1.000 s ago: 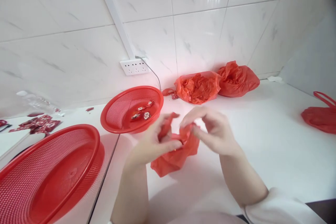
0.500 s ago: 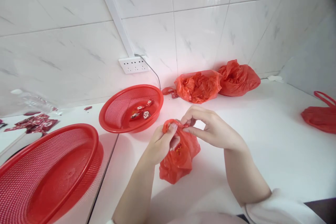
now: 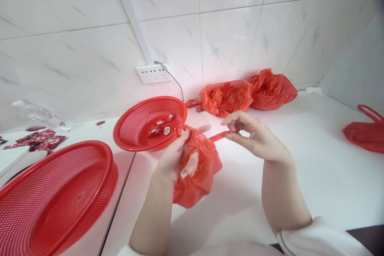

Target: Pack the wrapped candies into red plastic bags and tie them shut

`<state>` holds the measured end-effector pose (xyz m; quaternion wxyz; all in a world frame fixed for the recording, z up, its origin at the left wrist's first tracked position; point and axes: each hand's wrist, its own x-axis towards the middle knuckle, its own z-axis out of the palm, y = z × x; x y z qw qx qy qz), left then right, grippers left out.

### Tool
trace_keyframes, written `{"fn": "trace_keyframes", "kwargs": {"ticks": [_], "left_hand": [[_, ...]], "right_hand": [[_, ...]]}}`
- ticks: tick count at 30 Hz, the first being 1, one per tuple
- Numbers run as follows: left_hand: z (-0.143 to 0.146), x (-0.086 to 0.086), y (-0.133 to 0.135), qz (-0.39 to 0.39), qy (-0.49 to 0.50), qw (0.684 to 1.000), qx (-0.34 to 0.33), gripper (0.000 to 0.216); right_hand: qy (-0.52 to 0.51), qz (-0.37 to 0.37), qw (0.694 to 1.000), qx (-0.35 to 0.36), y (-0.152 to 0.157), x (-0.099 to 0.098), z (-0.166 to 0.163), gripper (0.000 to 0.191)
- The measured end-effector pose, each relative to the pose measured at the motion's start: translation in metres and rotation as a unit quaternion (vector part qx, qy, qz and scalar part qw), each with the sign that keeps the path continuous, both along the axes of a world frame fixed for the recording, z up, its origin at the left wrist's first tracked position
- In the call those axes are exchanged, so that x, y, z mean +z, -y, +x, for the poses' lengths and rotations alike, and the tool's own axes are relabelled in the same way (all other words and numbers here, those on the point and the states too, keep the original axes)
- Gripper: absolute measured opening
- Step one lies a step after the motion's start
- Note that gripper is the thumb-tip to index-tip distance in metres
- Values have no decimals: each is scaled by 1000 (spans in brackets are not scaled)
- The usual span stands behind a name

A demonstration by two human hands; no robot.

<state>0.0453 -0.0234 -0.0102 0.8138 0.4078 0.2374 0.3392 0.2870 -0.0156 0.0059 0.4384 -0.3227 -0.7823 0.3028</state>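
Note:
A thin red plastic bag [image 3: 198, 184] hangs in front of me over the white counter, with something yellowish-orange faintly showing inside it. My left hand [image 3: 177, 152] is closed around its upper edge, thumb on the outside and some fingers inside the mouth. Between thumb and fingers, my right hand [image 3: 252, 136] pinches a handle of the same bag, pulled out taut to the right. What exactly lies in the bag is hidden by the folds.
A red mesh basket [image 3: 120, 124] with several small red packets stands behind my left hand. A larger red basket [image 3: 106, 164] sits at left, near a pile of red packets [image 3: 45, 140]. Red bags [image 3: 226, 98] line the tiled wall; another red bag [image 3: 364, 134] lies far right.
My right hand has moved right and slightly up, stretching the bag's handle away from my left hand. My left hand and the bag have shifted a little left, and the bag's mouth shows wider.

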Motion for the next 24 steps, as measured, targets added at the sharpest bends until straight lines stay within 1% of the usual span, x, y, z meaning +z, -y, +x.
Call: {"fn": "trace_keyframes", "kwargs": {"ticks": [2,4,5,6,8,11,14,16,18,19,20,21,22,23,24], "left_hand": [[0,0,-1,-10,2,1000,25,61],[0,1,-3,-12,-16,997,74,60],[1,1,-3,-10,-26,995,97,60],[1,1,-3,-6,-33,993,117,60],[2,2,-3,4,-37,990,139,57],[3,1,-4,3,-23,990,136,48],[3,-1,-5,14,-14,993,114,40],[2,-2,-4,60,-34,992,108,39],[0,-2,-1,139,-112,979,102,41],[-1,-1,3,193,-180,960,95,39],[-1,0,6,253,-263,927,90,35],[-1,2,10,313,-351,878,90,29],[-1,4,13,366,-429,820,98,23],[-1,6,16,409,-489,763,109,21],[-1,7,18,441,-526,717,122,22]], "right_hand": [[-10,1,1000,-8,1,1,0,14],[-8,10,1000,5,3,3,1,5],[2,14,1000,24,5,4,1,5],[18,17,998,49,6,5,2,10],[64,18,992,107,8,6,3,15],[124,0,978,169,8,6,2,20],[170,-28,967,189,4,4,-1,19],[195,-47,964,173,0,2,-4,17],[216,-64,964,144,-3,1,-5,14],[225,-74,963,128,-5,0,-5,12],[236,-85,961,115,-6,-1,-5,10],[247,-98,959,102,-7,-1,-4,7],[256,-111,956,91,-7,-2,-4,6],[263,-123,953,81,-8,-2,-3,7],[268,-133,952,70,-8,-3,-3,9]]}}
